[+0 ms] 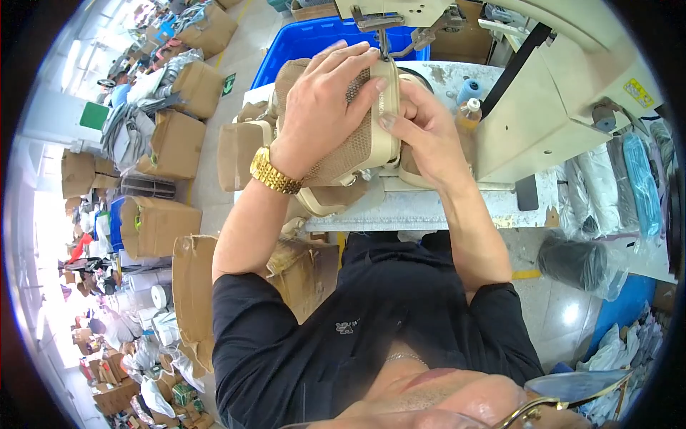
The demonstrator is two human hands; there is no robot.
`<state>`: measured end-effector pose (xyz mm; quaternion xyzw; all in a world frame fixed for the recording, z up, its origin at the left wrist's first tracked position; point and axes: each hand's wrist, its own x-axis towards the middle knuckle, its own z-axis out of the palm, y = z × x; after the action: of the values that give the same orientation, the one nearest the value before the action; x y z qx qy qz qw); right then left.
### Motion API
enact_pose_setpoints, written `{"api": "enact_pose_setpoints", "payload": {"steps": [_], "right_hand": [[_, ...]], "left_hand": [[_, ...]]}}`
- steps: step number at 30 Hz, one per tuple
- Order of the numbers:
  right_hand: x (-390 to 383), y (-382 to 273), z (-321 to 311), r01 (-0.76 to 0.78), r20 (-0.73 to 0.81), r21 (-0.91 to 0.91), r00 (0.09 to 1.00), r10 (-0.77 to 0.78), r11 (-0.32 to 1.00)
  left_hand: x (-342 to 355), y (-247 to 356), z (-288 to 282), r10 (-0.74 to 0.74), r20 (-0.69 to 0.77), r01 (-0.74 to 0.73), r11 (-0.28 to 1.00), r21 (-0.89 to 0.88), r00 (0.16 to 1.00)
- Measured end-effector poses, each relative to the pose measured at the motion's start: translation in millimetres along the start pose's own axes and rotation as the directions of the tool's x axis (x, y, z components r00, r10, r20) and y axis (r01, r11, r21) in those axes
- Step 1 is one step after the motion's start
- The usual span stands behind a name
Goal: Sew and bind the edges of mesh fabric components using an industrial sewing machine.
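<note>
At the upper centre of the frame, the tan mesh bag with cream trim (339, 154) sat over the white worktable (457, 209), its trimmed edge just beneath the metal presser foot (384, 46) of the cream sewing machine (529, 118). My left hand (325, 96) lay mostly open, fingers together across the mesh, probably to steady the panel. My right hand (432, 129) was nearly closed, thumb and curled fingers pinching the trim, seemingly to guide that edge. The small blue thread spool (469, 89) stood near it, presumably for easy reach.

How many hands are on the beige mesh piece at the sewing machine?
2: the left hand lies across the beige mesh piece; the right hand holds its right edge.
</note>
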<state>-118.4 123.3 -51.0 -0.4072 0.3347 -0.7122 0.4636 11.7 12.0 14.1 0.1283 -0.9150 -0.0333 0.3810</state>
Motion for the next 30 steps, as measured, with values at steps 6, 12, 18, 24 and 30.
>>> {"api": "enact_pose_setpoints", "payload": {"steps": [6, 12, 18, 24, 30], "right_hand": [[-12, 7, -2, 0.058, 0.045, -0.042, 0.997, -0.056, 0.997], [-10, 2, 0, 0.051, 0.031, -0.024, 0.998, -0.050, 0.998], [0, 7, -3, 0.070, -0.004, 0.020, 0.998, -0.070, 0.997], [6, 6, -7, 0.024, -0.029, 0.038, 0.999, -0.023, 0.999], [9, 8, -12, 0.054, -0.040, 0.078, 0.998, -0.051, 0.995]], "left_hand": [[-12, 18, -8, 0.032, 0.037, -0.035, 0.995, 0.089, 0.999], [-12, 19, -5, -0.047, 0.033, 0.048, 0.999, -0.021, 0.998], [-8, 13, 2, -0.070, 0.023, 0.071, 0.997, -0.036, 0.997], [-2, 12, 5, -0.066, 0.009, 0.066, 0.998, -0.001, 0.998], [-14, 31, -12, -0.027, 0.104, 0.011, 0.988, 0.157, 0.994]]}}
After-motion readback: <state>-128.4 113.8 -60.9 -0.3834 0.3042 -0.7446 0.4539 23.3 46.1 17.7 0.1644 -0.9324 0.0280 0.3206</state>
